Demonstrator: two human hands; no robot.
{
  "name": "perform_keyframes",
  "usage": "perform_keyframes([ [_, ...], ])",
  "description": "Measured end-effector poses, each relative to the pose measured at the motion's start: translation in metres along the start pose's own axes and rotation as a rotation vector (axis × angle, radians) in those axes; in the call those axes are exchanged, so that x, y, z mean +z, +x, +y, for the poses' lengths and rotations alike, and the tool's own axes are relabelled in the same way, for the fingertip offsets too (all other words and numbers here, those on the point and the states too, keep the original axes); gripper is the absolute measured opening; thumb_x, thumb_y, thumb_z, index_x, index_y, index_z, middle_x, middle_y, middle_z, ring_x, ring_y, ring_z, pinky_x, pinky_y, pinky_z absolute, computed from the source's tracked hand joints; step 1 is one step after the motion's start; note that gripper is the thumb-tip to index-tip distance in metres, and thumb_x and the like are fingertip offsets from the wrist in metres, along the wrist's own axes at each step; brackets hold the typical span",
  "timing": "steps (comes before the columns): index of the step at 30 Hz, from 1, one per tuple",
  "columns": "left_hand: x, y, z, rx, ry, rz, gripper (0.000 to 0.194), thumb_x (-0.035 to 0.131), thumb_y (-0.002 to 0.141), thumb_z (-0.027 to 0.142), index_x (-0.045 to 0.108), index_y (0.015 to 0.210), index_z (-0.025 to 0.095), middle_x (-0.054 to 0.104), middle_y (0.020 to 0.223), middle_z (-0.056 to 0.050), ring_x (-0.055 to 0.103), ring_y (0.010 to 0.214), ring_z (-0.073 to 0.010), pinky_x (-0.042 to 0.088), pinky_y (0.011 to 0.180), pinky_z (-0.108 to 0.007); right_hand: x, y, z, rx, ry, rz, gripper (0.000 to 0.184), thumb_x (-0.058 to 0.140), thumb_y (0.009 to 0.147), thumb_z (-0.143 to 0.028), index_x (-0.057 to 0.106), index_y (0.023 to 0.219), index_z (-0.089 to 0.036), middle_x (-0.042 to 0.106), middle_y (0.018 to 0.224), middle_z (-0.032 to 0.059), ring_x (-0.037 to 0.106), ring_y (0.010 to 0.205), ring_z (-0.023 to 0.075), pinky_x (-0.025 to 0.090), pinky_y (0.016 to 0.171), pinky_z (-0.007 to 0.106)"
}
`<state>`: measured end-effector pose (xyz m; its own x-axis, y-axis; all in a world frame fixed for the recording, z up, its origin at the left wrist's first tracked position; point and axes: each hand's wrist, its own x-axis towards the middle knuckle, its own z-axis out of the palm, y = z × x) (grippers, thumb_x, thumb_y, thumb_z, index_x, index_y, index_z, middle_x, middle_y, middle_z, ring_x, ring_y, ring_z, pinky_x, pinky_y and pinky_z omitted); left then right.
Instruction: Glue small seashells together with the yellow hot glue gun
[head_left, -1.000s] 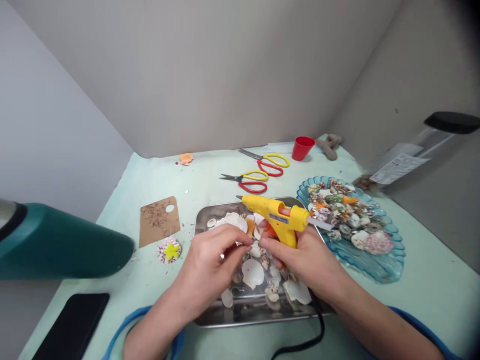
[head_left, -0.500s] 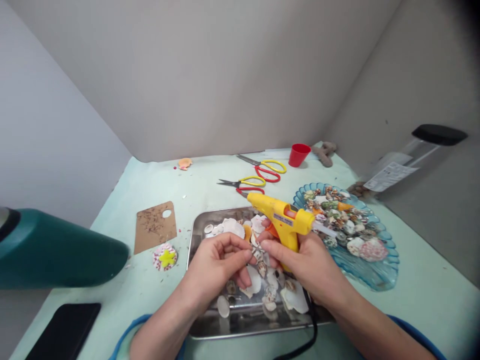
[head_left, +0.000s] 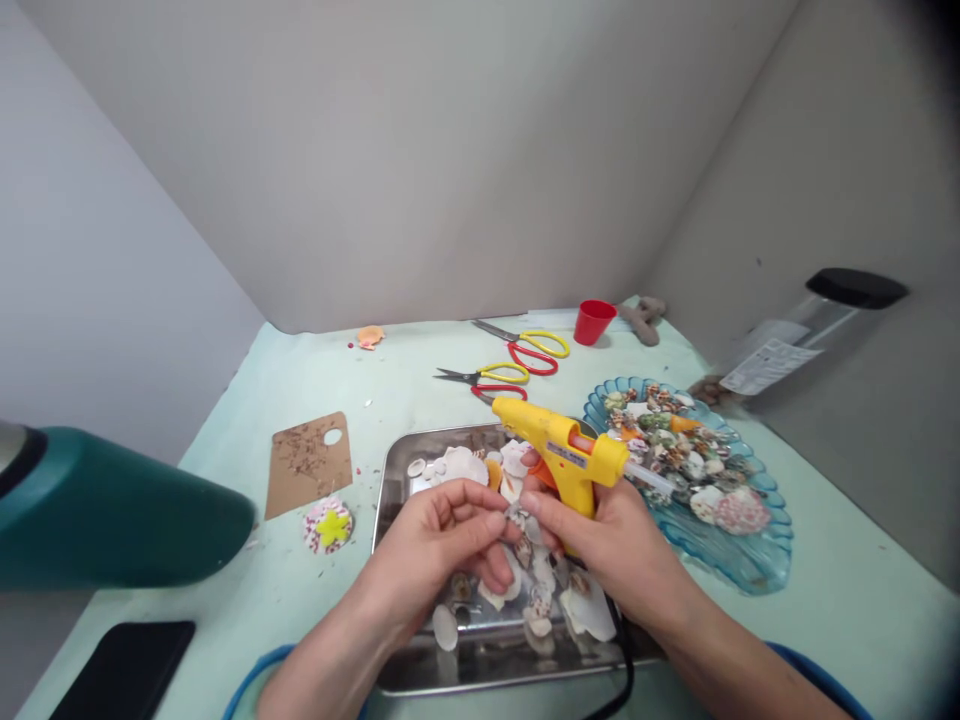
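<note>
My right hand [head_left: 611, 525] is wrapped around the grip of a yellow hot glue gun [head_left: 547, 435], its nozzle pointing away to the left and a clear glue stick [head_left: 649, 478] poking from its back. The thumb of that hand meets the fingertips of my left hand [head_left: 457, 535] over a small pale shell piece [head_left: 519, 514]. My left thumb and forefinger are closed at its edge; its exact form is partly hidden. Both hands hover above a metal tray [head_left: 420, 675] that holds white shells [head_left: 589, 610] and small spiral ones.
A blue shell-shaped dish [head_left: 757, 565] of seashells sits at right, near a clear black-lidded container [head_left: 787, 335]. Behind are two scissors [head_left: 502, 375], [head_left: 536, 350] and a red cup [head_left: 595, 322]. Leftward lie brown card [head_left: 300, 480], a starred round piece [head_left: 330, 525], a green bottle [head_left: 142, 505] and a phone [head_left: 124, 670].
My view has tilted slightly, so the table sits a little lower in the picture. My fingers have shifted a little around the small shell piece; the glue gun stays in my right hand.
</note>
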<state>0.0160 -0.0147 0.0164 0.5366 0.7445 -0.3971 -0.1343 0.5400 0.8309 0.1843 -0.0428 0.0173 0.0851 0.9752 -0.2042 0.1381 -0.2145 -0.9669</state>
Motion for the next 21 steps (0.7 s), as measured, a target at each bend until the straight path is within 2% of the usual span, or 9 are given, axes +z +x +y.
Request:
perform_keyframes([
  [4,0.006,0.000,0.001,0.047,0.106,0.096,0.029,0.078,0.066,0.026,0.061,0.084,0.011,0.067,0.061,-0.003,0.061,0.052,-0.0109,0.049,0.053,-0.021,0.000,-0.001,0.000,0.022,0.049,-0.004,0.020,0.062,0.079,-0.029,0.059,0.095,-0.017,0.052,0.056,-0.0073,0.048,0.049,0.0101,0.040,0.049,0.022],
  [7,0.008,0.001,0.001,0.068,0.162,0.160,0.025,0.076,0.066,0.028,0.063,0.080,0.011,0.066,0.054,-0.002,0.060,0.051,-0.0117,0.049,0.054,-0.022,0.001,-0.001,0.003,-0.015,0.071,-0.022,0.015,0.062,0.080,-0.029,0.059,0.088,-0.018,0.054,0.060,-0.0061,0.049,0.051,0.0097,0.040,0.051,0.022],
  [10,0.007,0.001,0.001,0.100,0.231,0.225,0.020,0.074,0.068,0.029,0.066,0.076,0.012,0.066,0.052,-0.002,0.061,0.050,-0.0126,0.049,0.054,-0.023,0.001,-0.001,0.005,-0.026,0.099,-0.028,0.018,0.062,0.080,-0.032,0.059,0.092,-0.018,0.053,0.058,-0.0066,0.049,0.052,0.0097,0.041,0.051,0.021],
  [16,-0.004,0.002,0.003,0.129,0.264,0.288,0.017,0.073,0.068,0.026,0.065,0.076,0.014,0.066,0.055,0.000,0.061,0.051,-0.0117,0.048,0.052,-0.021,-0.010,-0.002,0.005,-0.021,0.102,0.024,0.031,0.063,0.079,-0.043,0.057,0.098,-0.019,0.055,0.057,-0.0051,0.049,0.049,0.0101,0.041,0.047,0.021],
  [21,-0.014,0.001,0.008,0.185,0.337,0.417,0.013,0.071,0.072,0.025,0.065,0.077,0.014,0.066,0.055,0.001,0.061,0.050,-0.0115,0.048,0.051,-0.021,-0.023,-0.005,0.009,-0.037,0.060,-0.083,0.027,0.060,0.081,-0.043,0.060,0.096,-0.021,0.059,0.063,-0.0018,0.048,0.047,0.0107,0.040,0.044,0.023],
])
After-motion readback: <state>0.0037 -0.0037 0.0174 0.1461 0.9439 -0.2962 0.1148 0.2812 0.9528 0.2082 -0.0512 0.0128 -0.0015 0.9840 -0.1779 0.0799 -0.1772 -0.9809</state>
